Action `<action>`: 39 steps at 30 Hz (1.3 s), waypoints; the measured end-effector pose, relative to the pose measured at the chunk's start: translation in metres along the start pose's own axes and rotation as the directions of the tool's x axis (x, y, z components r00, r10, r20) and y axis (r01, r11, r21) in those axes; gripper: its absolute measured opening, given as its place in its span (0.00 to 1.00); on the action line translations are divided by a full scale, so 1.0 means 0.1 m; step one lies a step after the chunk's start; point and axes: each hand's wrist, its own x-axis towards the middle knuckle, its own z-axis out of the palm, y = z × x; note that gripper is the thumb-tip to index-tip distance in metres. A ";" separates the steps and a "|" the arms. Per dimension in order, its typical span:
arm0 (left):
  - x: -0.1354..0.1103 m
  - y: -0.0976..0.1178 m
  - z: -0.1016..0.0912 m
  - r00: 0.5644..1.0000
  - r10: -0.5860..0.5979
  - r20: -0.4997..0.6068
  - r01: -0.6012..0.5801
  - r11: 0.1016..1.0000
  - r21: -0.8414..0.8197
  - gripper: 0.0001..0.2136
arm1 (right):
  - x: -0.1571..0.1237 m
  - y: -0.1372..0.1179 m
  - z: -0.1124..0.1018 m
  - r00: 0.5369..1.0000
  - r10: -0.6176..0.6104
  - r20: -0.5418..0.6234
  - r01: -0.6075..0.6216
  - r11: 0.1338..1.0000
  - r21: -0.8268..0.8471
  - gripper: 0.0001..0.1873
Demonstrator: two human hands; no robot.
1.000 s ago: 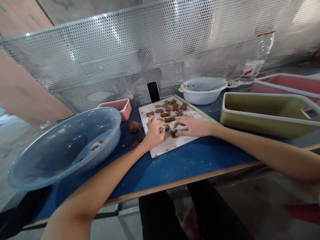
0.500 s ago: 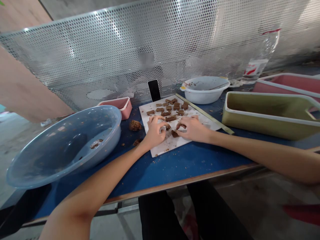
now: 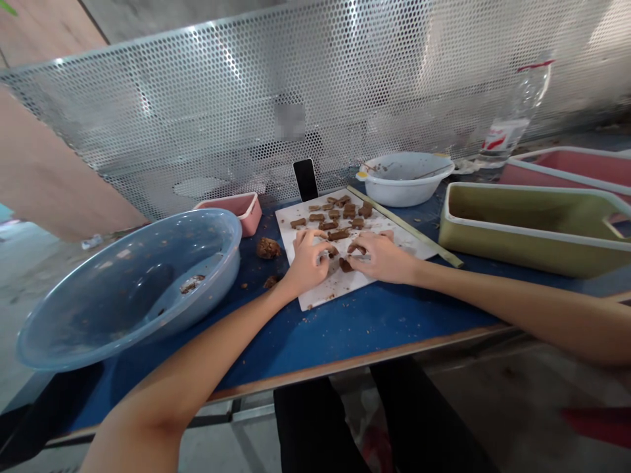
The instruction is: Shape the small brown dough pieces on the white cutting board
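A white cutting board [image 3: 345, 282] lies on the blue table, with several small brown dough pieces [image 3: 335, 217] laid out in rows on its far half. My left hand [image 3: 306, 263] rests on the board with its fingers curled and pinched on a brown piece. My right hand [image 3: 379, 255] sits right beside it, fingers bent and pinching another brown piece [image 3: 345, 265] against the board. The two hands almost touch at the fingertips. A loose lump of brown dough [image 3: 267, 247] lies on the table left of the board.
A large blue bowl [image 3: 123, 289] stands at the left, a small pink tray [image 3: 236, 207] behind it. A phone [image 3: 306, 179] leans on the perforated metal screen. A white bowl [image 3: 404, 176], a ruler [image 3: 409, 226], a green tray [image 3: 532, 226], a pink tray [image 3: 566, 164] and a plastic bottle [image 3: 513, 118] are at the right.
My right hand has drawn in slightly toward my left and its fingers have curled tighter over the dough. My left hand has barely moved.
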 end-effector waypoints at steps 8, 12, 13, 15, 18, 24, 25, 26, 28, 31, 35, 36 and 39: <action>0.00 0.01 0.00 1.000 0.005 -0.004 -0.005 1.000 -0.016 0.12 | 0.00 0.00 0.00 1.000 -0.024 -0.017 0.024 1.000 0.000 0.09; 0.00 0.00 0.00 1.000 0.021 -0.009 -0.021 1.000 -0.006 0.13 | 0.01 -0.01 0.05 1.000 -0.021 -0.019 0.020 1.000 -0.013 0.06; 0.00 0.00 0.00 1.000 0.022 -0.010 -0.022 1.000 -0.005 0.13 | 0.01 -0.02 0.05 1.000 -0.020 -0.018 0.020 1.000 -0.019 0.06; -0.01 0.00 0.00 1.000 0.024 -0.012 -0.024 1.000 -0.006 0.14 | 0.00 -0.04 0.04 1.000 -0.018 -0.017 0.018 1.000 -0.025 0.06; -0.01 0.00 0.00 1.000 0.021 -0.016 -0.021 1.000 -0.013 0.13 | -0.02 -0.06 0.01 1.000 -0.020 -0.015 0.020 1.000 -0.011 0.09; -0.01 -0.02 0.01 1.000 0.016 -0.008 -0.016 1.000 -0.022 0.10 | -0.01 -0.05 0.01 1.000 -0.012 -0.009 0.012 1.000 -0.007 0.08; -0.01 -0.02 0.01 1.000 0.016 -0.008 -0.016 1.000 -0.022 0.10 | -0.01 -0.05 0.02 1.000 -0.014 -0.011 0.014 1.000 -0.006 0.08; -0.01 -0.02 0.01 1.000 0.016 -0.009 -0.016 1.000 -0.022 0.10 | -0.01 -0.04 0.03 1.000 -0.015 -0.011 0.015 1.000 -0.003 0.08; -0.01 -0.01 0.01 1.000 0.015 -0.013 -0.015 1.000 -0.022 0.10 | -0.01 -0.05 0.03 1.000 -0.009 -0.013 0.009 1.000 -0.001 0.08; -0.01 0.00 0.00 1.000 0.019 -0.014 -0.019 1.000 -0.018 0.11 | -0.02 -0.06 0.03 1.000 0.004 -0.014 -0.004 1.000 -0.007 0.08; 0.00 0.00 -0.01 1.000 0.025 -0.007 -0.025 1.000 -0.013 0.12 | -0.02 -0.07 0.03 1.000 0.022 -0.005 -0.022 1.000 -0.010 0.09; 0.00 0.01 -0.01 1.000 0.025 -0.004 -0.025 1.000 -0.012 0.13 | -0.02 -0.08 0.02 1.000 0.025 0.001 -0.025 1.000 -0.014 0.09; -0.01 0.00 -0.01 1.000 0.025 0.004 -0.025 1.000 -0.008 0.13 | 0.00 -0.08 0.02 0.999 0.032 0.036 -0.031 0.999 -0.034 0.08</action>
